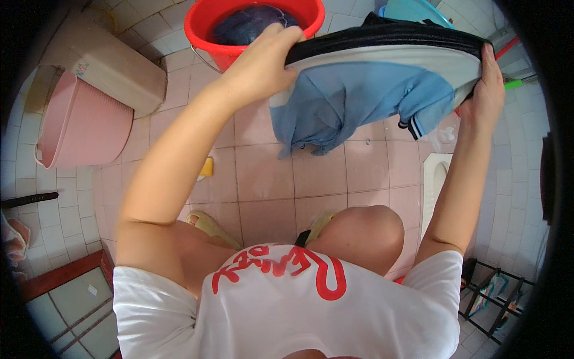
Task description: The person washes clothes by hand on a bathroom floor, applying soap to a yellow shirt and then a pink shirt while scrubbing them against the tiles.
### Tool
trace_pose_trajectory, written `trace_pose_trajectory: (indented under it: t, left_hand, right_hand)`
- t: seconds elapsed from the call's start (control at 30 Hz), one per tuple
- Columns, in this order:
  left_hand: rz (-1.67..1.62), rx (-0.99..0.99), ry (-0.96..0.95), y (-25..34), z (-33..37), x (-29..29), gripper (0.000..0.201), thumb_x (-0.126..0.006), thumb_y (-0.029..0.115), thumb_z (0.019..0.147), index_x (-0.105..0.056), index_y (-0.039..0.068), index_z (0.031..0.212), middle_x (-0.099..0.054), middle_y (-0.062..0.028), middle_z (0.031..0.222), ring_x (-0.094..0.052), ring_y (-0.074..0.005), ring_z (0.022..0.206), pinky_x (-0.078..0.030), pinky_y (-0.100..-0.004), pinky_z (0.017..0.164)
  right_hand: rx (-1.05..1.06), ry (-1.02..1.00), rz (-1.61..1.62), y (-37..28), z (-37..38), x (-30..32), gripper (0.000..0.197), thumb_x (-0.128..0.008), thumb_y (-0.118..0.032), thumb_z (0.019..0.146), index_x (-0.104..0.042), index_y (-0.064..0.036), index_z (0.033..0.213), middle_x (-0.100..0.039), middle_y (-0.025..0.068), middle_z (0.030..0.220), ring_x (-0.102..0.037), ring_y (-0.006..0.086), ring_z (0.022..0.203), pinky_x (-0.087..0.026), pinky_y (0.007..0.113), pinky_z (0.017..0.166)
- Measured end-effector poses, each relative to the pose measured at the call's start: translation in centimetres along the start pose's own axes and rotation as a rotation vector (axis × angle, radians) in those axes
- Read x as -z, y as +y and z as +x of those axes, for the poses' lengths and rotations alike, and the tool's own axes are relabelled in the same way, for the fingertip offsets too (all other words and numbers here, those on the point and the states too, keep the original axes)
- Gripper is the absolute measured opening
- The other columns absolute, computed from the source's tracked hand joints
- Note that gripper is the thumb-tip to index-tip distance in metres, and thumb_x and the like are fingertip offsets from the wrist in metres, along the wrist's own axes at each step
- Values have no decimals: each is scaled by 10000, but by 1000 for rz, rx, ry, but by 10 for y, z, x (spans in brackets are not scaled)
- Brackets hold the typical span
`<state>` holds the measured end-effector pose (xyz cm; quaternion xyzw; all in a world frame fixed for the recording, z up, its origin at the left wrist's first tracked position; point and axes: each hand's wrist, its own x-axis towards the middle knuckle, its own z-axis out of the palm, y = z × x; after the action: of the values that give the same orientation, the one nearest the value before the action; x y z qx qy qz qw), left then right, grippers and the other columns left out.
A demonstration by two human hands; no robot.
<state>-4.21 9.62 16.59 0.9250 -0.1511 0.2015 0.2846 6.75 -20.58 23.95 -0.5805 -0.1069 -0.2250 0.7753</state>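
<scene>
A garment (359, 90) in light blue, white and black hangs stretched between my raised hands, above the tiled floor. My left hand (269, 63) is closed on one end of its black edge, beside the red bucket. The other end of that edge is in the grip of my right hand (485, 99), whose fingers are partly hidden by the cloth. The blue part droops in folds, and a striped cuff (412, 127) dangles near the right side. Inside the red bucket (197, 37) lies dark cloth (254, 25).
A pink tub (92, 128) stands at left by a beige boxy fixture (122, 69). A yellow block (207, 167) lies on the pink tiles (263, 173). At right are a squat toilet (431, 179) and a black rack (496, 293). A light-blue basin (418, 11) sits behind the garment.
</scene>
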Motion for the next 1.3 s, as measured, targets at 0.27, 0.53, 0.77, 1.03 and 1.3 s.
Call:
trace_pose_trajectory:
  t: [0.27,0.53,0.77,1.03,1.3]
  left_hand:
    - [-1120,385,-327,13,-12,11,253,-668,98,841,-613,14,1073,-630,12,977,-560,-52,891,-439,-209,803]
    - [-1151,685,-508,56,-2,-20,218,-620,235,915,-650,48,1023,-634,42,849,-560,-29,732,-448,-199,630]
    - [-1536,827,-54,39,-9,-43,98,-583,160,922,-617,71,942,-639,5,864,-563,-65,688,-430,-207,559]
    - [-952,576,132,6,-27,-34,140,-562,185,942,-632,66,969,-647,23,850,-569,-63,700,-456,-224,603]
    - [-1405,623,273,4,-32,-29,158,-517,226,979,-557,93,902,-605,-8,756,-504,-59,565,-389,-219,461]
  right_hand:
    - [-79,-33,-83,11,31,33,315,-642,-268,911,-663,8,1062,-684,76,1007,-632,145,886,-499,274,809]
    - [-202,-411,-740,126,-14,43,382,-633,-380,885,-692,-21,1001,-662,32,838,-599,142,826,-468,283,714]
    - [-721,-767,-288,110,-118,16,338,-673,-277,866,-633,-39,1102,-648,30,864,-583,137,794,-482,300,717]
    - [-475,-1057,-467,124,-138,18,217,-689,-222,867,-622,-17,847,-551,-31,717,-454,39,677,-374,214,595]
    - [36,-691,-288,93,-124,2,157,-639,-112,897,-630,23,817,-572,3,731,-501,66,706,-387,220,619]
